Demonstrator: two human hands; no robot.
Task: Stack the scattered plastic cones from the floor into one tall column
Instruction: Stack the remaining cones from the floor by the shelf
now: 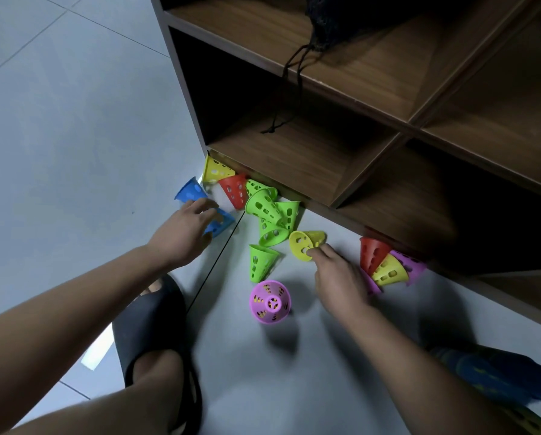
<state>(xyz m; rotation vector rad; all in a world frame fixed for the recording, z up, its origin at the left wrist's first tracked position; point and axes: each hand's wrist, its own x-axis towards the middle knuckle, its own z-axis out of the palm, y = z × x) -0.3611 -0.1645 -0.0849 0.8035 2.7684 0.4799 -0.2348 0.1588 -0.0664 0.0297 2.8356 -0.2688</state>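
Risk: cones lie tipped every way along the foot of the wooden shelf unit [341, 164], some nested or leaning, so a hasty pull could knock neighbours under it, and a crooked first pair would make the column lean. Left hand [181, 233] is half open, fingers spread over a blue cone [220, 223] lying on the floor [74, 120], touching it, not yet closed. Right hand [338, 277] pinches the rim of a yellow cone [305, 243] on its side between thumb and fingertips. Only the purple cone [270, 302] stands upright, near the right hand. No column started.
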